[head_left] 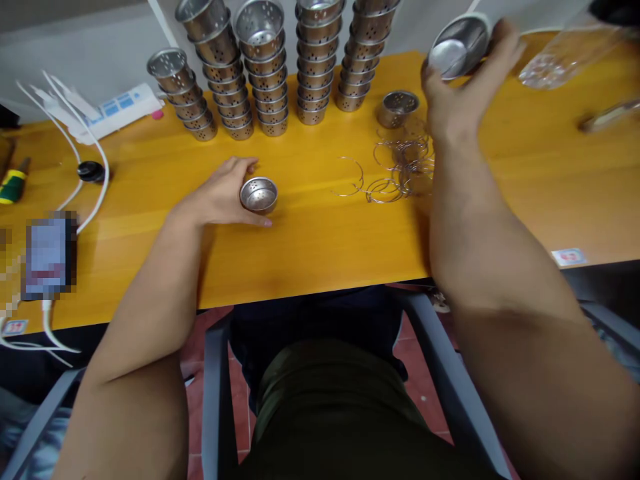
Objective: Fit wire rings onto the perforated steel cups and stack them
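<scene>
two shiny cups: left hand (220, 197) grips perforated cup (259, 194), right hand (453, 100) grips raised cup (457, 47).

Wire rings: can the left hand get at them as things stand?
Probably yes: bare table lies between the left hand and the wire rings, but its fingers curl around a perforated cup.

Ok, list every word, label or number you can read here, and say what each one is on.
Nothing here can be read.
Blue labels on the white power strip: too blurred.
Red-and-white sticker at the table's right front edge: too small.
Left-edge sticker: too small.
Screen at left: pixelated, unreadable.
</scene>
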`<state>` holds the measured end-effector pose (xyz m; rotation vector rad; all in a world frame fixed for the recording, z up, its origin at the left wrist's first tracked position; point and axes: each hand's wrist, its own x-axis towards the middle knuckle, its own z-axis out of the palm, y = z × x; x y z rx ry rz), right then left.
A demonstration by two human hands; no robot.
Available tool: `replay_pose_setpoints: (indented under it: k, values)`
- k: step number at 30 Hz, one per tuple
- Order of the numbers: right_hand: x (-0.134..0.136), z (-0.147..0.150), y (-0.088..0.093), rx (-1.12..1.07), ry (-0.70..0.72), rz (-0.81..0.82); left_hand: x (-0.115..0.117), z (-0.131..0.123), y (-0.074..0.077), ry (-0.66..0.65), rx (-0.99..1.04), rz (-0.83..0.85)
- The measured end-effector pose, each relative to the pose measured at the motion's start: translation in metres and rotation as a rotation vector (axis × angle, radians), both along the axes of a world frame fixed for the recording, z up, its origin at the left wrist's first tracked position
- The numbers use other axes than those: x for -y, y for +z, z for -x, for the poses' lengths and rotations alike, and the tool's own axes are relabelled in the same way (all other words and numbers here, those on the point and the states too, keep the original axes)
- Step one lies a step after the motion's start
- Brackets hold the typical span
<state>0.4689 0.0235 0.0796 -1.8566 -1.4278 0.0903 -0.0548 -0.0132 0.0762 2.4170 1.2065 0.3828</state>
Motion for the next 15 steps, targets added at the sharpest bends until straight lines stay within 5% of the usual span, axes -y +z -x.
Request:
replay_pose_setpoints:
  k: [8,15]
  values:
    - [0.004,0.027,-0.015,-0.085,-0.073,0.087,0.008,-0.010,0.014,0.074,-0.027,-0.019]
    - [0.006,0.041,-0.013,-0.070,-0.147,0.134,0.008,-0.013,0.002,0.038,0.150,-0.078]
